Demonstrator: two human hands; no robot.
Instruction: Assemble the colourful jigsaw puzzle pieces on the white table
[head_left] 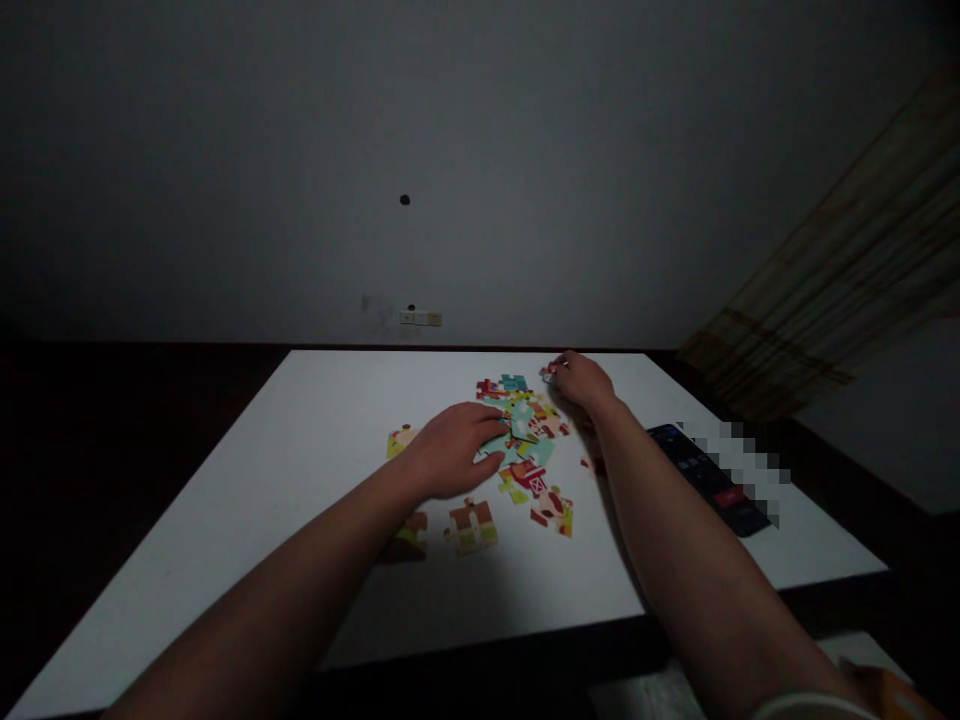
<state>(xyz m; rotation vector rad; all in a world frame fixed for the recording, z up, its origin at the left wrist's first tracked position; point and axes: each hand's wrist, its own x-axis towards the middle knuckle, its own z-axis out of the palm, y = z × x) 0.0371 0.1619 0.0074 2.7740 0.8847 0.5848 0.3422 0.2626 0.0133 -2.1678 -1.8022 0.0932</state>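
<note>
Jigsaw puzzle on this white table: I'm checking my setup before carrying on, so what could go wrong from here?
The left hand rests on the joined teal pieces, so sliding it might shift them. The small piece pinched in the right hand could slip and land among the loose pieces. The right forearm passes close to the black remote control and might knock it.

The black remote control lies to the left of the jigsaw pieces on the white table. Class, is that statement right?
No: the black remote control lies to the right of the jigsaw pieces, not the left, as the head view shows. It does lie on the white table.
</note>
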